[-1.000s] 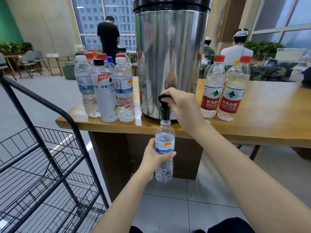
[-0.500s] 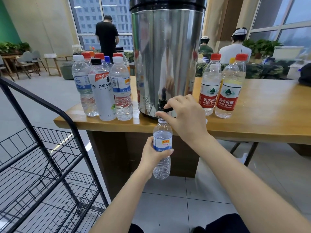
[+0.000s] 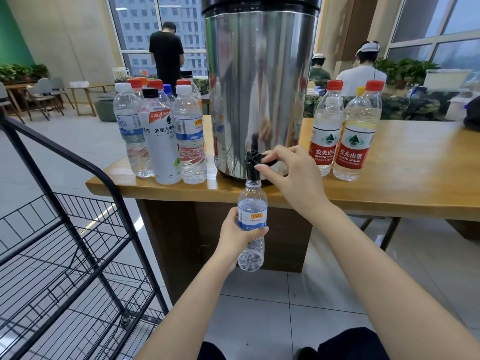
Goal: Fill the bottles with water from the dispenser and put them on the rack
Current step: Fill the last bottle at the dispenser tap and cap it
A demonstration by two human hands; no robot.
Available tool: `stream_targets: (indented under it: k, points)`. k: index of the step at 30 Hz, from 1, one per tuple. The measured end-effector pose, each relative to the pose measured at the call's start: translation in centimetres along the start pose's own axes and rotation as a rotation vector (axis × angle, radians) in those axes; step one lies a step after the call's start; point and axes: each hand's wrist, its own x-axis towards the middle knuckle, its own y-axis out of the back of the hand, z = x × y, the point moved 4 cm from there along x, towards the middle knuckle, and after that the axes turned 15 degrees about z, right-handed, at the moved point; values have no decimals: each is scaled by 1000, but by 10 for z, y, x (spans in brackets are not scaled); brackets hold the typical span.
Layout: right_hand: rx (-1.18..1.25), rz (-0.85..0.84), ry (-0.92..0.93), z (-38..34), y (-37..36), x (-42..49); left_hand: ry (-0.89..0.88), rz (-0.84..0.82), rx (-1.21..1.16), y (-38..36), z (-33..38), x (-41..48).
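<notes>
A tall steel water dispenser point(image 3: 259, 87) stands at the front edge of the wooden table point(image 3: 402, 183). Its black tap point(image 3: 252, 165) hangs over the edge. My left hand point(image 3: 235, 236) grips a small uncapped clear bottle point(image 3: 252, 203) by its blue label, with the bottle's mouth right under the spout. My right hand point(image 3: 288, 172) pinches the tap's black lever, which lies pulled down towards me. The bottle looks filled up to the shoulder. A black wire rack point(image 3: 65, 242) stands at the left.
Several capped bottles point(image 3: 161, 136) stand on the table left of the dispenser, and three red-labelled bottles point(image 3: 348, 141) to its right. People stand and sit behind the table by the windows. Grey tiled floor lies below the table.
My right hand brought the tap lever from upright down to a forward position. The bottle stayed under the spout in my left hand.
</notes>
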Motion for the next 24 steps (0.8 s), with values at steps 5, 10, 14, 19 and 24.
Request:
stream_targets:
  k: [5, 10, 14, 19, 24]
  points:
    - [67, -19, -29, 4, -1, 1, 7, 9, 0, -3, -1, 2]
    - [72, -1, -35, 4, -2, -2, 13, 15, 8, -4, 0, 3]
    - [76, 1, -29, 4, -2, -2, 13, 16, 5, -5, 0, 3]
    - [87, -7, -28, 4, -3, -3, 4, 20, 3, -7, 1, 2]
    - [88, -4, -31, 4, -3, -3, 11, 18, -2, -7, 0, 3]
